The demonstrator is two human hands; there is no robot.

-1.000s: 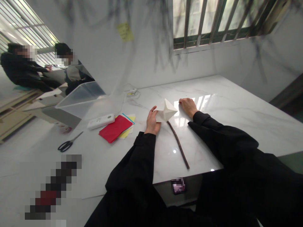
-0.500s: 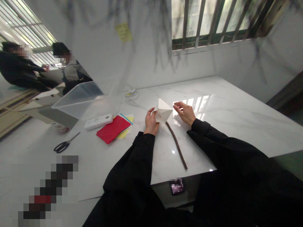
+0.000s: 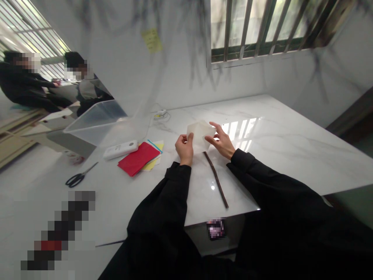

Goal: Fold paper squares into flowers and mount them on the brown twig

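A thin, translucent white sheet of paper (image 3: 199,136) with creases is held up above the tabletop. My left hand (image 3: 184,149) grips its left edge, thumb on the near face. At the right edge, my right hand (image 3: 223,142) has its thumb on the near side and its index finger at the top corner, the paper lying between them. Below the paper a thin brown stick (image 3: 216,179) lies on the marbled white table (image 3: 291,155), pointing toward the near edge.
Left of my hands lie red paper (image 3: 139,158), yellow paper (image 3: 151,165) and a white device (image 3: 121,150). Black-handled scissors (image 3: 78,178) rest farther left. Behind them stands a clear plastic bin (image 3: 96,124). Two people sit at the far left. A small white cabled item (image 3: 161,112) lies near the wall.
The paper has gone from a folded, pointed shape to a wider, more opened sheet. My right hand has moved left onto its edge, and my left thumb now shows on its face.
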